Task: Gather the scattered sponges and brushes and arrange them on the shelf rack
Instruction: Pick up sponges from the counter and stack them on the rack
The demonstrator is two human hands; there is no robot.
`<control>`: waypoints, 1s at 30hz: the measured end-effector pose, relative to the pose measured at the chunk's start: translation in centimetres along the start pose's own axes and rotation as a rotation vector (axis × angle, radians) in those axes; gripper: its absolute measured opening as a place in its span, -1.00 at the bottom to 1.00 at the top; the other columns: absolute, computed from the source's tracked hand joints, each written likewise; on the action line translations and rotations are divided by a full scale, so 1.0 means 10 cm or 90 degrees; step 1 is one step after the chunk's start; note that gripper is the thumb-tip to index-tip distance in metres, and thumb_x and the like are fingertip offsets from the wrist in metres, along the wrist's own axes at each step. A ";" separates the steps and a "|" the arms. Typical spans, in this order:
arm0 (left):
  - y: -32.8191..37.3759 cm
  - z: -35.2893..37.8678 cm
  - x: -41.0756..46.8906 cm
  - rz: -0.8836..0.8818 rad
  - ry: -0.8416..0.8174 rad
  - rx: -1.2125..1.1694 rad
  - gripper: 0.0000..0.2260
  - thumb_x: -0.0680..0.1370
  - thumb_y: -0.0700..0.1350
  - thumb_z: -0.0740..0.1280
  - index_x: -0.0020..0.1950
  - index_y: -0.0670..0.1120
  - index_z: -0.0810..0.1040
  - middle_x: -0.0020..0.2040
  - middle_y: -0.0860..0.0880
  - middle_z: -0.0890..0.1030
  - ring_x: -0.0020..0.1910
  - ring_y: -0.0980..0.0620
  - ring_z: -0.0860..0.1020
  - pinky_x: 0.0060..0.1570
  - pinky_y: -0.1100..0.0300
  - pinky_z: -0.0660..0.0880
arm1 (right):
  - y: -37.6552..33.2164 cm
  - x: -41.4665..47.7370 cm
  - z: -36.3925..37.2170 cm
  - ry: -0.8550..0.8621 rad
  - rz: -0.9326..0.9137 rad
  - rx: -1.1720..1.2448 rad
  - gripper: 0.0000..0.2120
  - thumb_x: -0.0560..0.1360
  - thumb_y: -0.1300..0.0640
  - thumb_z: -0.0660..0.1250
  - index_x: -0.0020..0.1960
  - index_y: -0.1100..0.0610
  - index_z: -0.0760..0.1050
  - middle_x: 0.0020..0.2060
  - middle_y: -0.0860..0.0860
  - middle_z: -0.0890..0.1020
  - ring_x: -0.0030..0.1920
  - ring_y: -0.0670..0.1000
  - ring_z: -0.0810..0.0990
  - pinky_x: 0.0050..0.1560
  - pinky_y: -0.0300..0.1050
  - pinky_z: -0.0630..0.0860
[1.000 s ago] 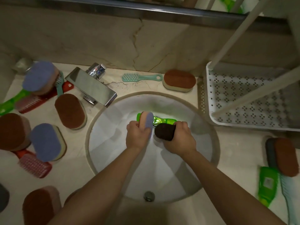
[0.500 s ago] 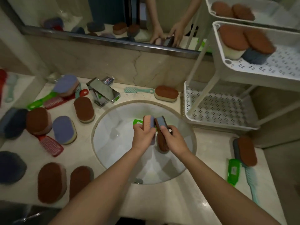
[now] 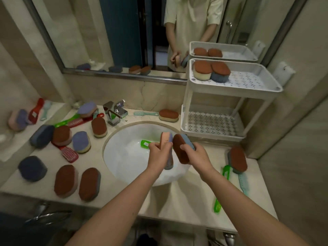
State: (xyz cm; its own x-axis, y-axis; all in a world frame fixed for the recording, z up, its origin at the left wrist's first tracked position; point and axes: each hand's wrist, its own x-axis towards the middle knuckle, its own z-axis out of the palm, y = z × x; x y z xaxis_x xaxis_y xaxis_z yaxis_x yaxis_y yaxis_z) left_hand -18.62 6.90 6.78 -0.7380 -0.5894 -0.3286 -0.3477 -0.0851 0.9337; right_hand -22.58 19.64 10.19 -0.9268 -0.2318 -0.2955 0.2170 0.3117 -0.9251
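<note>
The white shelf rack (image 3: 229,86) stands at the right end of the tabletop (image 3: 186,197), with two sponges already on its upper tier and its perforated lower tier bare. Over the sink (image 3: 127,157), both hands are loaded: the left hand (image 3: 160,153) has its fingers (image 3: 154,145) wrapped around a peach-and-purple sponge (image 3: 166,138) held on edge, and the right hand (image 3: 197,156) pinches a brown-topped blue sponge (image 3: 180,148) between thumb and fingers across its narrow sides. These should be light and squashy, so a grip across the short width, as here, likely holds them without crushing; if wet they may drip or slip. A green brush (image 3: 144,144) lies in the basin behind the hands. Being stiff plastic, it is probably best lifted by the handle. More sponges and brushes lie scattered left and right of the sink.
</note>
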 end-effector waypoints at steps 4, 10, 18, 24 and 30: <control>0.15 0.15 -0.28 0.043 -0.015 -0.027 -0.68 0.52 0.06 0.32 0.13 -0.09 0.33 -0.02 0.01 0.46 -0.10 0.13 0.46 -0.24 0.22 0.37 | 0.02 -0.22 -0.30 0.049 -0.053 0.006 -0.64 0.57 0.02 0.24 0.34 0.07 0.39 0.00 0.01 0.58 -0.12 0.00 0.61 -0.32 -0.06 0.59; 0.39 0.39 -0.64 0.144 -0.075 -0.047 -0.67 0.48 0.04 0.39 0.17 0.03 0.39 0.03 0.15 0.49 -0.05 0.26 0.48 -0.25 0.39 0.37 | -0.02 -0.45 -0.75 0.120 -0.198 -0.045 -0.63 0.64 0.09 0.10 0.43 -0.11 0.33 0.33 0.10 0.36 0.23 0.08 0.48 0.18 0.23 0.51; 0.86 0.70 -0.80 0.280 -0.064 -0.043 -0.66 0.48 0.11 0.40 0.16 0.04 0.41 0.12 0.08 0.50 0.06 0.20 0.48 -0.10 0.34 0.38 | -0.30 -0.55 -1.23 0.145 -0.276 -0.031 -0.60 0.44 0.09 0.44 0.22 -0.14 0.44 0.24 -0.08 0.27 0.14 -0.17 0.44 0.01 -0.54 0.31; 1.24 0.91 -0.74 0.342 -0.133 0.021 -0.63 0.43 0.11 0.45 0.17 0.07 0.46 0.22 -0.01 0.49 0.16 0.07 0.50 0.05 0.19 0.49 | -0.49 -0.35 -1.46 0.178 -0.302 -0.076 -0.31 0.31 0.24 0.49 0.38 -0.02 0.35 0.25 -0.07 0.18 0.07 -0.13 0.39 -0.17 -0.69 0.28; 1.66 1.09 -0.56 0.397 -0.250 0.067 -0.28 0.28 0.09 0.41 0.44 0.05 0.35 0.35 0.06 0.36 0.25 0.12 0.45 0.13 0.17 0.52 | -0.80 -0.04 -1.70 0.240 -0.326 -0.052 -0.34 0.35 0.21 0.45 0.39 -0.04 0.34 0.24 -0.08 0.22 -0.01 -0.33 0.37 -0.19 -0.69 0.27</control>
State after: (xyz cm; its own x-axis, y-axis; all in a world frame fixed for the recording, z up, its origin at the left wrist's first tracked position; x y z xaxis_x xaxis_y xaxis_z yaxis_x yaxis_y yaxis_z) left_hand -26.57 17.48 22.58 -0.9621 -0.1711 0.2124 0.1637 0.2607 0.9515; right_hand -29.17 32.94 21.73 -0.9543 -0.0349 0.2968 -0.2920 0.3208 -0.9010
